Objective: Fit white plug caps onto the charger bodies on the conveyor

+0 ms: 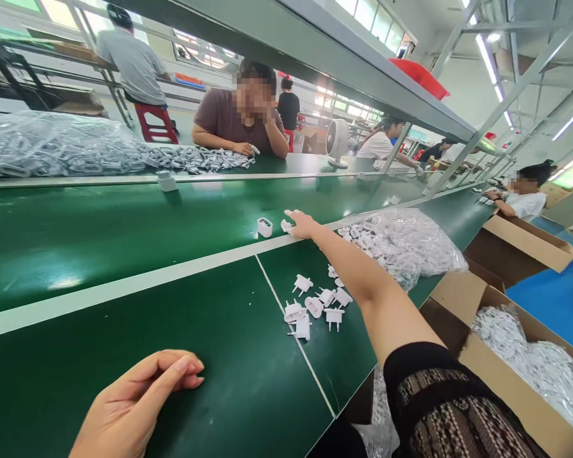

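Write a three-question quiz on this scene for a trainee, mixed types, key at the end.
1. Multiple choice: what stands on the far side of the green worktop?
A) a kettle
B) a white fan
C) a desk lamp

2. True or false: the right grip reaches farther forward than the left grip.

3. Fill the gap: the loose two-pin pieces lie on the near side of the broad white ____.

Key: 1. B; 2. True; 3. strip
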Tool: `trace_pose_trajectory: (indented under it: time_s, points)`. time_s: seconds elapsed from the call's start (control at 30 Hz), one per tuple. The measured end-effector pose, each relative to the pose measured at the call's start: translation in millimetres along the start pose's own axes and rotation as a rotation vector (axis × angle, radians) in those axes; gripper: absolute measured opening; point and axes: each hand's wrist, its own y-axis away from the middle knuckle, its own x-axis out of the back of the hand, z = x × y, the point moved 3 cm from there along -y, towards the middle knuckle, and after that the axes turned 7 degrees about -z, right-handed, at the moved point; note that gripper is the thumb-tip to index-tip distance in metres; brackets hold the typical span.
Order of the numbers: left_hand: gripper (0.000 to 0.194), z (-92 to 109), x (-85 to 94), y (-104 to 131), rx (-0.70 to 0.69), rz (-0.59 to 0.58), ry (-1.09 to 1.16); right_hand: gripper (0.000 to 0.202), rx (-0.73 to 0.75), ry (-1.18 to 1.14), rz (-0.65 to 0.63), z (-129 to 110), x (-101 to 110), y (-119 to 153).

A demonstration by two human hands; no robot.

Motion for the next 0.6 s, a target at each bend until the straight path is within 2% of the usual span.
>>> trace_pose_trajectory:
  time_s: [0.1,0.23,0.33,0.43,0.53,0.6]
  points:
    - [0.067,3,-0.9,3,0.002,-0.104,0.069,0.044,0.024,-0.006,-0.013,-14,-10,-10]
    - [0.064,2,-0.7,4,-0.009,-0.125,0.061,0.041,0.086,-0.026,-0.071,-17,-13,2]
    - [0.057,-3,0.3,2,-0.016,-0.136,0.052,0.049,0.151,-0.057,-0.14,-17,-13,30]
    - [0.048,-4,0.8,-1,-0.012,-0.153,0.064,0.062,0.226,-0.081,-0.219,-19,-17,72]
    - [0.043,6,-2.6,0,-0.014,-0.167,0.104,0.069,0.295,-0.106,-0.245,-25,-22,111]
    - [0.042,17,-6.8,4,-0.002,-0.139,0.147,0.074,0.326,-0.149,-0.206,-32,-24,129]
